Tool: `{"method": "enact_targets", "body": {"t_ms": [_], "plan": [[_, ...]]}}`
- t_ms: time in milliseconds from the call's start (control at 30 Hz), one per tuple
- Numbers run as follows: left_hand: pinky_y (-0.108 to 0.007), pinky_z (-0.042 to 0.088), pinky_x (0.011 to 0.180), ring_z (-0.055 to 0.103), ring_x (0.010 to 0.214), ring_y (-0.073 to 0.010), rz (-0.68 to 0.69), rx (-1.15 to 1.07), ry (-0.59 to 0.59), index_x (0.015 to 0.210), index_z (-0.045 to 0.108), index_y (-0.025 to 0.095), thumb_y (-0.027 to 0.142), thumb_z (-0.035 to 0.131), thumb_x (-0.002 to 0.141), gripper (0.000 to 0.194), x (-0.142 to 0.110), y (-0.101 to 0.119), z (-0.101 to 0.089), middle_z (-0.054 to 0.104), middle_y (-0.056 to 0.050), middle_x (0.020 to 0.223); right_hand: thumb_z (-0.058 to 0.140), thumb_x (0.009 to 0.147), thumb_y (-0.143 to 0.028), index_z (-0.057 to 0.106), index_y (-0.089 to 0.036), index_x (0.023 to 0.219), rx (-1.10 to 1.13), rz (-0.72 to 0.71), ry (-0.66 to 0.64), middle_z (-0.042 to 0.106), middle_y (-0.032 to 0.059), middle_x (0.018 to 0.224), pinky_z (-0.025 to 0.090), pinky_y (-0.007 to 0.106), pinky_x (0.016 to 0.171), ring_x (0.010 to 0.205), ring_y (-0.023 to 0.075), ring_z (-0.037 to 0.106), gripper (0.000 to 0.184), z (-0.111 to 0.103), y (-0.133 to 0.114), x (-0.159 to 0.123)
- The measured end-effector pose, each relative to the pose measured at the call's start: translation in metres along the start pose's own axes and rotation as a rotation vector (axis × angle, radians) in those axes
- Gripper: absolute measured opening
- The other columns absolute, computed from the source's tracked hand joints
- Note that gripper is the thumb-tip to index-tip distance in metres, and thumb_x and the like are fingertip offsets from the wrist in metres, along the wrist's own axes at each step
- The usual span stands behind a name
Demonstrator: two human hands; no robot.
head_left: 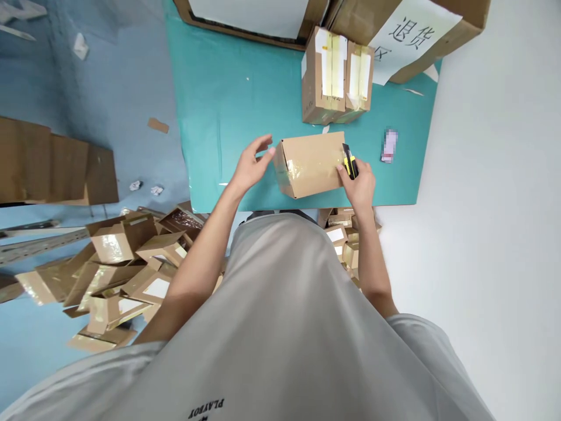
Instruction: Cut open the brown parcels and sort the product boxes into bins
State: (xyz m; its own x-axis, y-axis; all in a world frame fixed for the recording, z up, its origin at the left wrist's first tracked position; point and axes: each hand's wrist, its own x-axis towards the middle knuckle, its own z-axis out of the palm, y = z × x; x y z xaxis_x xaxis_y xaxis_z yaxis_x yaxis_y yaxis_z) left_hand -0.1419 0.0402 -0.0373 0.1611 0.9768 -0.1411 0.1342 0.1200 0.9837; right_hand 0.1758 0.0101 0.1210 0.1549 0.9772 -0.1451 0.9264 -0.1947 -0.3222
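A brown cardboard box with clear tape on its surface lies near the front edge of the green table. My left hand is beside the box's left end, fingers apart and holding nothing; whether a fingertip touches the cardboard I cannot tell. In my right hand, at the box's right end, is a black and yellow utility knife. Its tip points away from me, over the right end of the box. The fingers are closed around the knife's handle.
Two taped boxes stand behind, beside a large carton bearing a sheet of Chinese writing. A blurred pinkish item lies at right. Opened cartons are heaped on the floor at left; a white wall borders the right side.
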Motion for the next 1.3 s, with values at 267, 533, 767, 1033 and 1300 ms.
{"method": "enact_targets", "body": {"t_ms": [267, 533, 767, 1033, 1300], "plan": [[-0.047, 0.063, 0.110, 0.072, 0.128, -0.0301, 0.091, 0.090, -0.125, 0.136, 0.076, 0.024, 0.033, 0.085, 0.087, 0.051, 0.032, 0.068, 0.008, 0.075, -0.010, 0.140, 0.041, 0.116, -0.049, 0.057, -0.017, 0.163, 0.145, -0.075, -0.083, 0.078, 0.0196, 0.138, 0.063, 0.047, 0.106, 0.123, 0.0320, 0.078, 0.059, -0.006, -0.037, -0.065], [-0.038, 0.068, 0.090, 0.075, 0.114, -0.0277, 0.096, 0.081, -0.142, 0.126, 0.079, 0.022, 0.031, 0.085, 0.077, 0.050, 0.044, 0.061, 0.004, 0.079, -0.010, 0.128, 0.042, 0.116, -0.035, 0.048, -0.016, 0.174, -0.014, -0.124, -0.311, 0.075, 0.0194, 0.153, 0.064, 0.045, 0.102, 0.125, 0.0360, 0.078, 0.061, 0.013, -0.105, -0.090], [-0.043, 0.068, 0.095, 0.075, 0.113, -0.0286, 0.124, 0.044, -0.152, 0.125, 0.078, 0.021, 0.036, 0.088, 0.077, 0.052, 0.048, 0.053, 0.006, 0.079, -0.010, 0.123, 0.035, 0.118, -0.031, 0.039, -0.016, 0.179, -0.215, -0.044, -0.422, 0.074, 0.0203, 0.152, 0.059, 0.041, 0.106, 0.125, 0.0327, 0.076, 0.063, 0.008, -0.137, -0.079], [-0.044, 0.068, 0.101, 0.077, 0.111, -0.0278, 0.138, 0.010, -0.113, 0.123, 0.080, 0.021, 0.039, 0.089, 0.075, 0.051, 0.048, 0.047, 0.012, 0.080, -0.009, 0.123, 0.033, 0.119, -0.024, 0.034, -0.012, 0.179, -0.412, 0.032, -0.552, 0.076, 0.0245, 0.143, 0.059, 0.040, 0.101, 0.120, 0.0323, 0.077, 0.061, -0.005, -0.175, -0.072], [-0.046, 0.068, 0.101, 0.077, 0.116, -0.0300, 0.091, -0.011, -0.081, 0.124, 0.079, 0.021, 0.037, 0.091, 0.076, 0.052, 0.043, 0.046, 0.015, 0.082, -0.010, 0.123, 0.034, 0.114, -0.004, 0.047, -0.001, 0.169, -0.547, 0.002, -0.554, 0.079, 0.0275, 0.128, 0.057, 0.031, 0.097, 0.121, 0.0290, 0.079, 0.056, -0.015, -0.209, -0.068]]}}
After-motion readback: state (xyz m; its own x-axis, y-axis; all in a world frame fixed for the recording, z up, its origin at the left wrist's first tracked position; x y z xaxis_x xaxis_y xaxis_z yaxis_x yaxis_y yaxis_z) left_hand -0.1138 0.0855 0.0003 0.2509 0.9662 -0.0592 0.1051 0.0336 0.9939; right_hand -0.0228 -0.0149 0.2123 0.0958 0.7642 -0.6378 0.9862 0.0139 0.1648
